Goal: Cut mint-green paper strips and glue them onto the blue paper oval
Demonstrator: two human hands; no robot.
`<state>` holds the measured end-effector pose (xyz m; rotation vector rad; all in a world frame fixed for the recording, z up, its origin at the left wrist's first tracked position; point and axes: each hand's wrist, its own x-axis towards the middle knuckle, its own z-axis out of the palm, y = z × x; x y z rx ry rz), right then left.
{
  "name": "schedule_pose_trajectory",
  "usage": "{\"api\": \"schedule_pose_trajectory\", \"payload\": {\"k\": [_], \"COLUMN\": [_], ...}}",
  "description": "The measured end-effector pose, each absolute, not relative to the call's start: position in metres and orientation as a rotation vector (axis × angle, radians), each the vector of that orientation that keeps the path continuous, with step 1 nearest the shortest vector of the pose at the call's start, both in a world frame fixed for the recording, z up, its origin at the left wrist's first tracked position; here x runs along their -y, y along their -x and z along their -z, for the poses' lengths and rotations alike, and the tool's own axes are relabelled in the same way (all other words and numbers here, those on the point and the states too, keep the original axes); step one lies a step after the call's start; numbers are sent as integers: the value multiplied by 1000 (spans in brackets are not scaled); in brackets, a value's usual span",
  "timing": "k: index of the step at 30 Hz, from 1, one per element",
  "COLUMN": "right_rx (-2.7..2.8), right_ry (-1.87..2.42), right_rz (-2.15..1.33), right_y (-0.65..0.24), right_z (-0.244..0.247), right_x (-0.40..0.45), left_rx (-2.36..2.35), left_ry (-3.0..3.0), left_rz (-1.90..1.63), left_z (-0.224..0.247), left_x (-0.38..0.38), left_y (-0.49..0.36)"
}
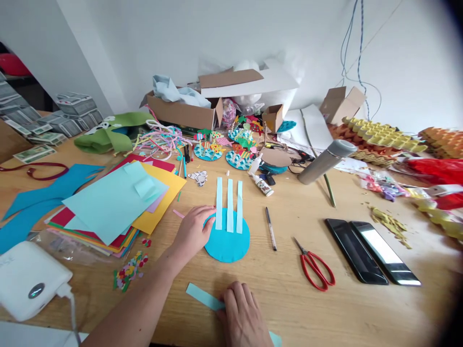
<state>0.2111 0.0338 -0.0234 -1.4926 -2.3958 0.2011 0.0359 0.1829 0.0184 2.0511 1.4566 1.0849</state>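
Observation:
A round blue paper disc [227,246] lies on the table before me, with three pale blue paper strips [230,205] running up from it and past its top edge. At the disc's upper left rests my left hand [193,230], thumb and fingertips apart, touching near the leftmost strip. Closer to me, the fingers of my right hand [241,311] are curled down over a loose pale blue paper strip [203,295]. That strip's middle is hidden under the hand; one end shows at the left, another pale piece at the lower right.
Red-handled scissors [316,270], a pen [270,229] and two phones [356,250] lie to the right. Coloured paper sheets [115,197] are stacked at the left, near a white power bank [34,279]. Glue bottles [262,184], a grey flask [325,161] and boxes stand behind.

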Motion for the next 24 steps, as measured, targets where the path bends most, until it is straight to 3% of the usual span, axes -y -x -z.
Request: {"api": "schedule_pose_trajectory", "payload": {"k": [6,11,17,24], "right_rx": [2356,2091,1593,1030], "right_ry": [1506,1442,1440,1222], "right_rz": [-300,-821,-1124,-1402], "right_y": [-212,-216,-208,-165], "right_z": [26,-10,-67,-65], "right_x": [-33,-57,-137,-233], "left_rx": [-1409,-1324,-1263,-1323], "left_ry": [-1877,-1622,-1227,-1007], "left_rz": [-1120,-1108,-1181,-1318], "left_z": [-21,-31,-41,-30], "left_x": [-182,-180,-180,-189], "left_y": [-37,-37,-36,-29]}}
